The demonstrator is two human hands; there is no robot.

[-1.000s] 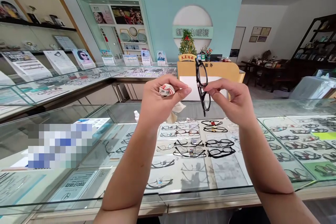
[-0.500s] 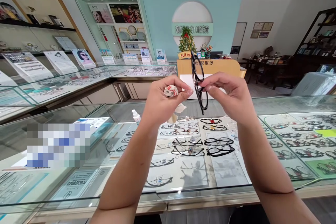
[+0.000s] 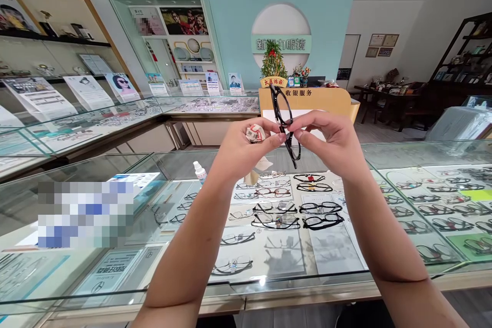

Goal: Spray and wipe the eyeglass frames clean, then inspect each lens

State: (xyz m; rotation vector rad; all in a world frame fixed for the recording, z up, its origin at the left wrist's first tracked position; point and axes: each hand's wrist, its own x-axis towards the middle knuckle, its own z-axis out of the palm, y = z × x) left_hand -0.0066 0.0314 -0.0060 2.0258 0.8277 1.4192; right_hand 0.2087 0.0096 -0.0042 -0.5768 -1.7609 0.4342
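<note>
Out to the left of your left hand, a glass case (image 3: 246,291) shows a printed card (image 3: 109,271) lying in its left compartment, with a few frames nearer your forearm. Just left of your wrist stands a white bottle (image 3: 200,171).

Now your left hand (image 3: 240,148): fingers curled around a crumpled printed cloth (image 3: 255,134), its ends dangling below, thumb and forefinger reaching the black glasses (image 3: 283,108) near the bridge. Those glasses are between your two hands, on end, one lens above your fingertips, one below. Light pressure serves best here, thumbs off the lenses, cloth tucked well into that palm.

And your right hand (image 3: 326,136) has thumb and forefinger pinching the frame around the bridge, a sound spot that spares the rims from twisting. Below, between your forearms, the middle compartment carries rows of spectacles (image 3: 275,221); right of your right forearm, another compartment holds more frames (image 3: 451,224).
</note>
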